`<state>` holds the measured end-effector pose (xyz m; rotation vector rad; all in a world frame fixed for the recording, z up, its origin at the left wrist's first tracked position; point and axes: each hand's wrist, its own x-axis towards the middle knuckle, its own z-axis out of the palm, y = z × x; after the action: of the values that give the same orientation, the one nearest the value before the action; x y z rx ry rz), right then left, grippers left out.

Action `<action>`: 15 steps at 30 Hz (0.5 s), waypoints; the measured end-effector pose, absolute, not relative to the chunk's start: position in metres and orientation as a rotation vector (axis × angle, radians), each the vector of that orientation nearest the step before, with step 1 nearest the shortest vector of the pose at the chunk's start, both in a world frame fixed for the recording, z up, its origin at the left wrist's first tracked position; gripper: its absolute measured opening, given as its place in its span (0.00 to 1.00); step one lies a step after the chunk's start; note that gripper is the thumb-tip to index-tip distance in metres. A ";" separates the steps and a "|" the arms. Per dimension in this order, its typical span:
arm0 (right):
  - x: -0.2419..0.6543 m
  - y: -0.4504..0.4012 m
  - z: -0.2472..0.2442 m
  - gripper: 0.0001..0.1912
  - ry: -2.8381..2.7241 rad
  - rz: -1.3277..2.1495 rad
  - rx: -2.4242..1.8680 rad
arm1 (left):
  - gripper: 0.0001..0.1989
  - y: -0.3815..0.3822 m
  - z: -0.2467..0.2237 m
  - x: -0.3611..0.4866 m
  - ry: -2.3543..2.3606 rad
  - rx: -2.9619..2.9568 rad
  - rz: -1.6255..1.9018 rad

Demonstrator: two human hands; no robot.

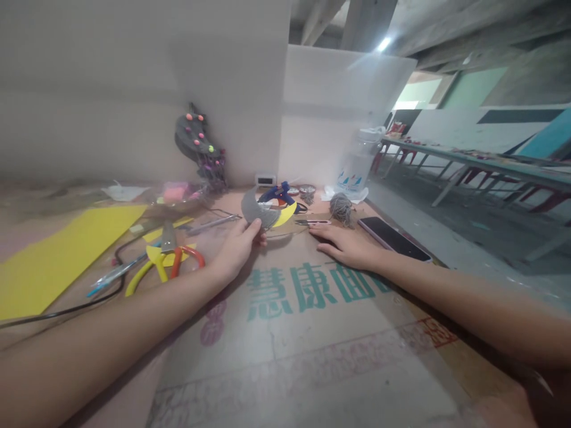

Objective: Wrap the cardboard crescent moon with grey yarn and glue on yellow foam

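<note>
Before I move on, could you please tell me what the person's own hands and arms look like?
The left hand and right hand are ungloved, with no rings visible. The left forearm and right forearm are bare, with no watch or bracelet showing.

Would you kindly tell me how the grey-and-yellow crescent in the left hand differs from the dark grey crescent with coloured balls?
The grey-and-yellow crescent has one yellow end; the dark grey crescent with coloured balls shows none. The left hand holds the first, while no hand touches the second. Both are curved and mainly grey.
</note>
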<state>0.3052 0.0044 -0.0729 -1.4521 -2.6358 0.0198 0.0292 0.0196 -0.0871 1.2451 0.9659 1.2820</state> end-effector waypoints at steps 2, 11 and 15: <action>0.306 0.008 -0.077 0.29 -2.546 -0.082 -1.580 | 0.14 0.020 -0.089 0.029 0.973 1.260 1.264; 0.324 0.007 -0.071 0.25 -2.336 -0.280 -1.797 | 0.13 0.021 -0.088 0.031 0.940 1.277 1.251; 0.336 0.020 -0.070 0.26 -2.333 -0.175 -1.767 | 0.12 0.021 -0.089 0.031 0.936 1.275 1.263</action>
<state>0.3363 0.0195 -0.0697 -1.7668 -2.3329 -0.1751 0.0309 0.0211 -0.0889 1.2752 0.9359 1.2632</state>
